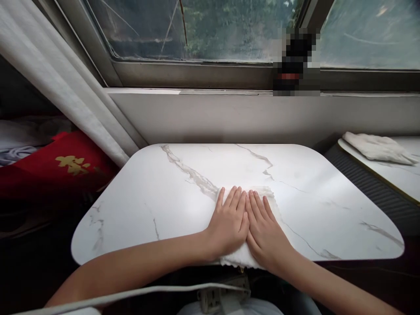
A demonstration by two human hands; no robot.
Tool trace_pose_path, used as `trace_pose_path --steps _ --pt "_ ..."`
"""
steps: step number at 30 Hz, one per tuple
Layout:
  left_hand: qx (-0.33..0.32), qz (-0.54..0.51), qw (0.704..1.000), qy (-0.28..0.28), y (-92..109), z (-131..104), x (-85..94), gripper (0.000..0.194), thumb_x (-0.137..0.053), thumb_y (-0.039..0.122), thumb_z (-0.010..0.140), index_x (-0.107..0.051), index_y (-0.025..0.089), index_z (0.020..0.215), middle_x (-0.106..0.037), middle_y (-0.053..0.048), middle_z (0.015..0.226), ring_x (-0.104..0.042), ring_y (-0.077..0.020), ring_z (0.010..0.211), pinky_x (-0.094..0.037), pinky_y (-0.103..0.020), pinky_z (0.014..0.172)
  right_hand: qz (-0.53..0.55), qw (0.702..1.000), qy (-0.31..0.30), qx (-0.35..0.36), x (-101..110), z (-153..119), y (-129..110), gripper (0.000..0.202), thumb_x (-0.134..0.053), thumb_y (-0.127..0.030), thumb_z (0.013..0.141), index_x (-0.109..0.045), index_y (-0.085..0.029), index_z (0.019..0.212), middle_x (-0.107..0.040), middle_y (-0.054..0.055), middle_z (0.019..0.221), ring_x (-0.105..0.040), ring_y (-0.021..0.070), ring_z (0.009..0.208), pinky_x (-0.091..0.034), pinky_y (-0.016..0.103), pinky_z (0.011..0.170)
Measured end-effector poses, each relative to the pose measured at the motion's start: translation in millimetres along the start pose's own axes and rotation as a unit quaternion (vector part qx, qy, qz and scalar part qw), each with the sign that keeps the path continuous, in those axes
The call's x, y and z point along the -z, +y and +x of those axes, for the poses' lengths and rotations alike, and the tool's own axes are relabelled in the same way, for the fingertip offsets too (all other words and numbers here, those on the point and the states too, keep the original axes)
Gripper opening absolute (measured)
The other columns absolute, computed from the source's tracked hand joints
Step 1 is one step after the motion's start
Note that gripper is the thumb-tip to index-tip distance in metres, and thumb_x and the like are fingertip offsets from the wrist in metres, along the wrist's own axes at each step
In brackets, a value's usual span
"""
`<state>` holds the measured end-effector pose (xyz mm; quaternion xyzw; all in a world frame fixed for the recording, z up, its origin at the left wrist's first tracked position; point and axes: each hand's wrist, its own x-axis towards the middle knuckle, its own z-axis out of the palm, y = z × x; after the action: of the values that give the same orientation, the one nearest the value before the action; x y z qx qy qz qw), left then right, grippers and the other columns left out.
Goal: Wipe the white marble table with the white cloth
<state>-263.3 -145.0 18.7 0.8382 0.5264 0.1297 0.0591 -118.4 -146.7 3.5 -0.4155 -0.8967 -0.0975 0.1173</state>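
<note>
The white marble-patterned tabletop (131, 197) spreads before me, grey-brown veins running across it, its corners rounded. Behind it stands a sliding window (229, 30) with scratched, cloudy panes, greenery beyond, above a pale wall (210, 113). A light curtain (62, 65) slants down on my left, and past it sits red fabric (93, 159) with a gold design. To my right is a second tabletop (407, 177), cut off by the edge of view, a crumpled white cloth (377, 146) lying on it.

My left hand (229, 227) and right hand (267, 236) lie flat side by side, fingers straight, gripping nothing, on a white wiping cloth (242, 257) at the near edge of my tabletop; its lower border hangs slightly past that edge. My hands hide most of its middle. Below, a white cable (147, 292) crosses in front of what looks like a socket strip (213, 299), blurred in shadow. A dark object by the window frame is pixelated beyond recognition.
</note>
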Motion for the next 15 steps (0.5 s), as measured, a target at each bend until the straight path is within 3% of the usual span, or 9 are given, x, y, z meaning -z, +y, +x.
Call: trace_pose_path --steps 5,11,15 --pt "0.066 0.002 0.998 0.015 -52.8 52.3 1.1 0.053 -0.018 0.025 0.096 -0.032 0.006 0.143 -0.031 -0.011 0.150 -0.022 -0.0203 0.140 -0.009 -0.046 0.117 -0.007 0.998 -0.049 -0.030 -20.7 78.1 21.0 0.059 -0.029 -0.022 0.090 -0.029 0.003 0.143 -0.029 0.018 0.150 -0.019 0.0284 0.140 -0.021 0.046 0.114" --pt "0.106 0.025 0.993 0.044 -143.1 133.4 7.0 0.049 -0.020 0.022 0.096 -0.038 0.008 0.140 -0.036 -0.010 0.148 -0.027 -0.0190 0.138 -0.010 -0.043 0.115 0.027 0.995 -0.052 -0.079 -54.0 195.6 46.2 0.059 -0.025 -0.023 0.091 -0.028 0.003 0.143 -0.029 0.018 0.150 -0.021 0.0266 0.140 -0.015 0.041 0.114" --pt "0.115 0.028 0.991 0.057 -176.6 161.2 11.0 0.046 -0.021 0.023 0.097 -0.042 0.012 0.136 -0.040 -0.008 0.146 -0.030 -0.0185 0.136 -0.013 -0.042 0.114 0.051 0.993 -0.037 -0.097 -68.6 236.2 54.8 0.059 -0.025 -0.023 0.090 -0.029 0.004 0.143 -0.031 0.018 0.149 -0.023 0.0250 0.139 -0.014 0.040 0.114"
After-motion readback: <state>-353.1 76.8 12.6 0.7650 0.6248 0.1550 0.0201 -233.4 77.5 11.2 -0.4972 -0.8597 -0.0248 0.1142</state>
